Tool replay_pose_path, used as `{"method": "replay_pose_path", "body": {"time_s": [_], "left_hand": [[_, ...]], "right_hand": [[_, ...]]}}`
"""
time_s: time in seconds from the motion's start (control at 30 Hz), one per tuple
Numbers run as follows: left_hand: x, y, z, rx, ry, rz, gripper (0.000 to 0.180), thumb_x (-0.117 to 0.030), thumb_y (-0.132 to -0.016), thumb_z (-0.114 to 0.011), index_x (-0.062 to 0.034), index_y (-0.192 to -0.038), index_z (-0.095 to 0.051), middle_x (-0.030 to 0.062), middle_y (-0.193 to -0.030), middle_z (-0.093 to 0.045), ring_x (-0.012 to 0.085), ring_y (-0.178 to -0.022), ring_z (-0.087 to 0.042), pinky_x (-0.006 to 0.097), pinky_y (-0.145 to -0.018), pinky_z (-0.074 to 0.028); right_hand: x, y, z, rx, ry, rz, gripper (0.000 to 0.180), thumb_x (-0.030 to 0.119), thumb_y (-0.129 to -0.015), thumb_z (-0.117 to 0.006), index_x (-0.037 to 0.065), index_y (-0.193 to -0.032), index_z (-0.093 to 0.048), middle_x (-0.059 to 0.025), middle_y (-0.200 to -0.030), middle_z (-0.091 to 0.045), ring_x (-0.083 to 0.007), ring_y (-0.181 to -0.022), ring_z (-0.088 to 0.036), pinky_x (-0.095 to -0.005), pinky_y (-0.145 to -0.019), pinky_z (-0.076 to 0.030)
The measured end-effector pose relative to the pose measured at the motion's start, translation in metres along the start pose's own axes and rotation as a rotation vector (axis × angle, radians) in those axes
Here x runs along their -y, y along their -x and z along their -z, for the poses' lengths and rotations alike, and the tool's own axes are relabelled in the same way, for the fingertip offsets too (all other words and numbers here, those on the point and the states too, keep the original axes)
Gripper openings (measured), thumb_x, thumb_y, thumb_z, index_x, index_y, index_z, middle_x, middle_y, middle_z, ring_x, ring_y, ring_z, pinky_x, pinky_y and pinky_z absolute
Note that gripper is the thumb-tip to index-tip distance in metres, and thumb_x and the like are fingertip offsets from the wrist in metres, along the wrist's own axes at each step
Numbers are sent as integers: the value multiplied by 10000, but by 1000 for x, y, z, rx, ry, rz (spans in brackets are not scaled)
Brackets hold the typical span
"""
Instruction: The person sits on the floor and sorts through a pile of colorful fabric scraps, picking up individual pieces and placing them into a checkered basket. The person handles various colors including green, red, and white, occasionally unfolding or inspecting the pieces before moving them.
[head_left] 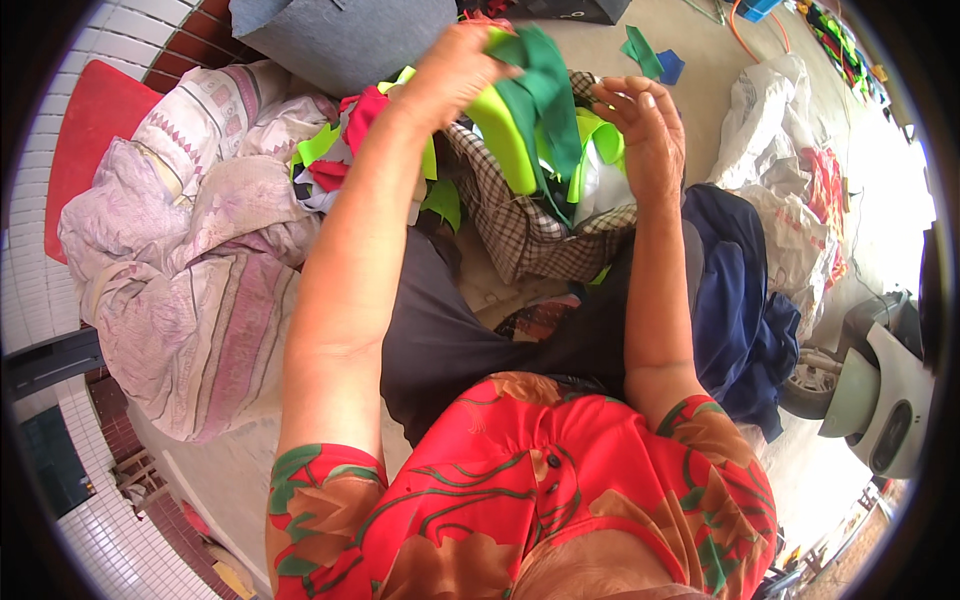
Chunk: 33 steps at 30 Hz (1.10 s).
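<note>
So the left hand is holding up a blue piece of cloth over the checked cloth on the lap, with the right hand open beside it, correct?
Not quite: the cloth in the left hand is green, not blue, as the head view shows. The rest holds: it hangs over the checked cloth on the lap, and the right hand is open beside it.

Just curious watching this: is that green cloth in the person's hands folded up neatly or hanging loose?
Hanging loose. The green cloth drapes unfolded from the left hand; the right hand is beside it.

Red short-sleeved top, green and orange leaf print; forearms bare.
</note>
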<state>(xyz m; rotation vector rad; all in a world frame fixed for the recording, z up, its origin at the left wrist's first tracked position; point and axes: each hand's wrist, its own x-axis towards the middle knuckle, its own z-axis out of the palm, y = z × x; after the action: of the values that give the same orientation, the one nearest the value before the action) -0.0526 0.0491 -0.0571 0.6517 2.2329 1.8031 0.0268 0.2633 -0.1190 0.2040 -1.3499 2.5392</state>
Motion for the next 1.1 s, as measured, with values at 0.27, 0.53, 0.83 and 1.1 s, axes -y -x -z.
{"method": "replay_pose_path", "body": {"time_s": [0.27,0.53,0.83,1.1], "left_hand": [[-2,28,117,-793,136,10,294,-6,-730,-696,2,-1013,-620,92,-874,-635,175,-739,-609,315,-654,-508],[9,55,164,-1093,-192,158,319,43,-778,-570,14,-1095,-586,120,-947,-616,204,-780,-611,297,-689,-493],[5,38,132,-831,-355,94,466,-122,-707,-695,24,-1132,-572,152,-1105,-587,211,-1007,-549,302,-883,-411],[-25,26,41,-516,-569,-124,317,-159,-765,-621,-4,-1040,-587,214,-995,-629,329,-984,-600,372,-815,-473]], "right_hand": [[-59,-5,91,-442,614,-310,257,73,-796,-559,0,-1041,-587,-52,-846,-598,-105,-691,-552,-224,-600,-453],[-135,17,92,-209,1018,-609,415,143,-733,-673,102,-1135,-579,-103,-853,-591,-179,-636,-583,-311,-526,-503],[-130,6,92,-228,503,-667,748,235,-812,-652,-105,-1341,-246,-191,-1161,-501,-214,-877,-597,-324,-704,-513],[-80,-9,67,-194,277,-327,555,30,-759,-668,-117,-1232,-417,-153,-1037,-597,-189,-895,-591,-268,-803,-469]]}}
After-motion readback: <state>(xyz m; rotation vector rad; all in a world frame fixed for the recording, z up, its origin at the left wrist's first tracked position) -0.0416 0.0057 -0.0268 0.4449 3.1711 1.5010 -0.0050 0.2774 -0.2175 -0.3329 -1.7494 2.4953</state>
